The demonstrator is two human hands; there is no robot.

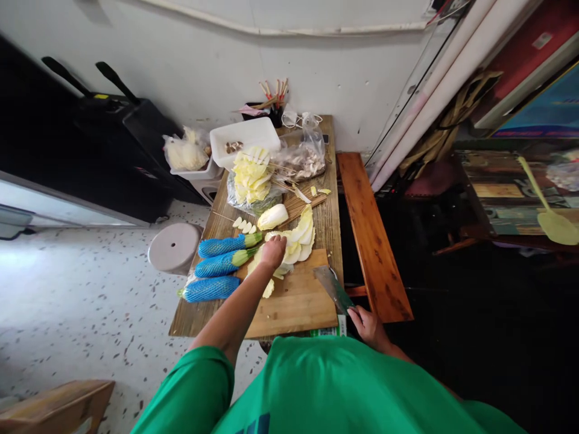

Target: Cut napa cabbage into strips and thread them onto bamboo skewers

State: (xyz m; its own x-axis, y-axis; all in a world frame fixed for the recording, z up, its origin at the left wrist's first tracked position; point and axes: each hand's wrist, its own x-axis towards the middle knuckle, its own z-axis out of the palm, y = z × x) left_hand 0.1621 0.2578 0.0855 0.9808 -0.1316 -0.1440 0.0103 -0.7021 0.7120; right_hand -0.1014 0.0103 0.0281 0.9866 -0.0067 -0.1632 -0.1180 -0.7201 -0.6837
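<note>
My right hand (367,327) grips the handle of a cleaver (332,286), its blade over the right edge of a wooden cutting board (294,310). My left hand (274,251) reaches to the top of the board, its fingers curled down and closed on a napa cabbage leaf; the fingertips are partly hidden. Loose cabbage leaves (302,236) spread beside and under that hand. Just beyond it lies a small cabbage heart (272,217). Several zucchini in blue foam nets (212,289) lie left of the board.
Skewered cabbage leaves (251,175) are piled on a plastic bag. Behind stand a white tub (246,141) and a bag of mushrooms (303,160). Bamboo skewers (298,208) lie on the table. A round stool (175,248) stands left, a wooden bench (375,241) right.
</note>
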